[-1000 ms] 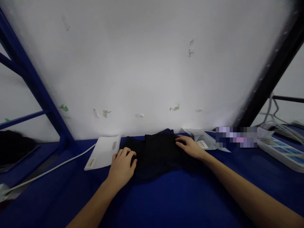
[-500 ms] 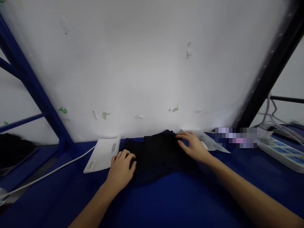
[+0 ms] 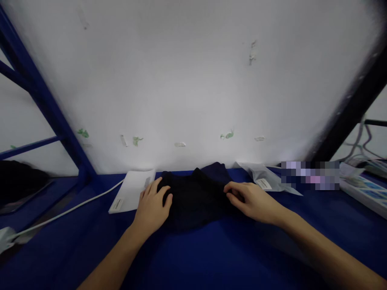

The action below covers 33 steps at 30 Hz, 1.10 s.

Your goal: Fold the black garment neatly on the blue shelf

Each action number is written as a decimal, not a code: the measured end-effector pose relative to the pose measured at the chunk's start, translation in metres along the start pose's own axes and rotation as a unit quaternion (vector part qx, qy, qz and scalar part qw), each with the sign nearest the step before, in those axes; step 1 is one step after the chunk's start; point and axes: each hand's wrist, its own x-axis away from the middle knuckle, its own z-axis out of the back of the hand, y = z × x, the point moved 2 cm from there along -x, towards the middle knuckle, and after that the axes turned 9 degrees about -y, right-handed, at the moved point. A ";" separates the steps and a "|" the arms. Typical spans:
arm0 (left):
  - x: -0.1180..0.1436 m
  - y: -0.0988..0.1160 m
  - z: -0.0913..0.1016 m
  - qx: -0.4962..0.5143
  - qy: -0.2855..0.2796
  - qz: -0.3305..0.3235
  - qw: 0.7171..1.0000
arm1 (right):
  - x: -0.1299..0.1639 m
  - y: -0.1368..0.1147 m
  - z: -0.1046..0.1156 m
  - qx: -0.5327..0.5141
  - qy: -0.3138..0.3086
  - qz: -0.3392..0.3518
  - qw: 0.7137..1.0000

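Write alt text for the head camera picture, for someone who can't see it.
Two bare hands rest on a dark folded garment on a blue table: the left hand lies flat on its left edge, the right hand pinches its right edge. A white packet lies to the left, a clear bag to the right.

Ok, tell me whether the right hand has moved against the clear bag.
Yes. The right hand has drawn back off the clear bag toward the person, onto the dark garment.

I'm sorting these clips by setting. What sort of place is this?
Probably a garment packing bench. Both hands, left hand and right hand, rest on a folded dark garment on a blue table, with a white labelled bag and a clear plastic bag beside it.
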 end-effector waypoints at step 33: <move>0.000 -0.003 -0.013 0.005 -0.056 0.004 0.998 | 0.002 -0.032 -0.021 -0.089 -0.119 0.115 0.982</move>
